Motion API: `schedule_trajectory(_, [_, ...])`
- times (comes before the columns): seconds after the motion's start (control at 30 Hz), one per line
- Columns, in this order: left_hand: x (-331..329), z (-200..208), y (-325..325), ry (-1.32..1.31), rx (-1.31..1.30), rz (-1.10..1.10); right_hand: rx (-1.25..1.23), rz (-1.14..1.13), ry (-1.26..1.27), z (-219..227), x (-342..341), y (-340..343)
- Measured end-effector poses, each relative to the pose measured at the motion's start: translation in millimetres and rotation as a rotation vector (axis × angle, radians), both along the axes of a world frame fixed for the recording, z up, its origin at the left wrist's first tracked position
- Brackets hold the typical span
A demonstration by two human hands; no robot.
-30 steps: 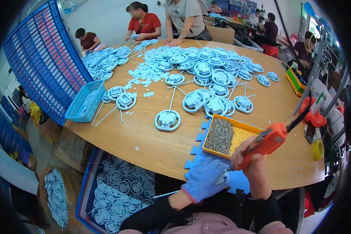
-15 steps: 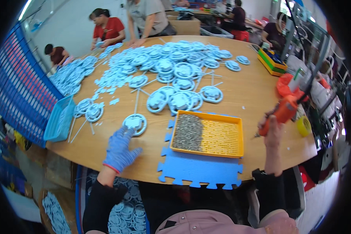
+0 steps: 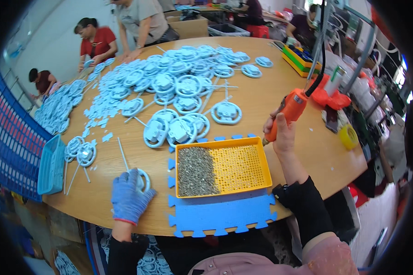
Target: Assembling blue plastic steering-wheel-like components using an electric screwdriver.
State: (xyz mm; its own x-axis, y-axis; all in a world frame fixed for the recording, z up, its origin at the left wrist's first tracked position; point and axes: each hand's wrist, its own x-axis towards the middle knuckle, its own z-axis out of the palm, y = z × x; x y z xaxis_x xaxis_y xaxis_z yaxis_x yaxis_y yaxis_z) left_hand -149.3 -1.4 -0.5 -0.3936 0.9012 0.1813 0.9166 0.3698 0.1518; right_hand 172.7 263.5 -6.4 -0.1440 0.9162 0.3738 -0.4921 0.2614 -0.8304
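Note:
My left hand (image 3: 131,198), in a blue knit glove, grips a light blue plastic wheel with a thin stick (image 3: 145,178) at the table's near side. The fingers and palm cover much of the wheel, and its stick points away from me. In my bare right hand (image 3: 284,135) is an orange electric screwdriver (image 3: 293,107), hanging from a dark cable. Its tip points down and left, by the far right corner of a yellow tray (image 3: 265,172). Small metal screws (image 3: 195,172) fill the tray's left part; its right part is a perforated plate with screws in some holes.
The tray sits on a blue foam mat (image 3: 222,213). Beyond it lies a large pile of light blue wheels (image 3: 179,82). A blue basket (image 3: 50,165) stands at left; yellow tape (image 3: 348,136) and a red bag (image 3: 331,97) lie at right. Several people work around the table.
My left hand has closed on the wheel and drawn it nearer to me. My right hand has brought the screwdriver leftward to the tray's corner. The whole view has shifted a little.

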Motion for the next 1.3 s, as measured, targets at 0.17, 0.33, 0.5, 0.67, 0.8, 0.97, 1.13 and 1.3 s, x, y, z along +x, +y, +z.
schedule_trajectory(0.17, [12.2,7.0,-44.1,-0.040,-0.050,0.129,-0.006,0.116,-0.029,-3.9,-32.2,14.0])
schedule_trajectory(0.33, [12.4,16.0,-55.5,-0.077,-0.192,0.148,0.177,-0.012,-0.155,20.8,-23.4,1.0])
schedule_trajectory(0.5, [15.7,7.3,-66.6,-0.107,-0.128,0.043,0.214,-0.056,-0.053,54.2,7.9,-13.9])
schedule_trajectory(0.67, [28.5,0.3,-69.6,-0.194,-0.143,0.124,0.161,0.220,-0.038,52.5,-21.4,-59.7])
schedule_trajectory(0.8, [29.9,7.7,-61.2,0.099,0.008,-0.132,0.144,0.320,-0.096,37.9,-29.6,-66.6])
schedule_trajectory(0.97, [4.6,-9.5,-65.2,-0.223,-0.021,-0.243,0.166,0.262,-0.126,26.5,-29.7,-60.5])
schedule_trajectory(1.13, [14.5,-7.8,-58.8,-0.291,0.015,-0.155,0.139,0.263,-0.093,17.9,-29.6,-54.0])
schedule_trajectory(1.3, [30.3,-11.6,-73.0,-0.365,0.170,-0.229,0.124,0.277,-0.098,15.6,-29.4,-50.2])
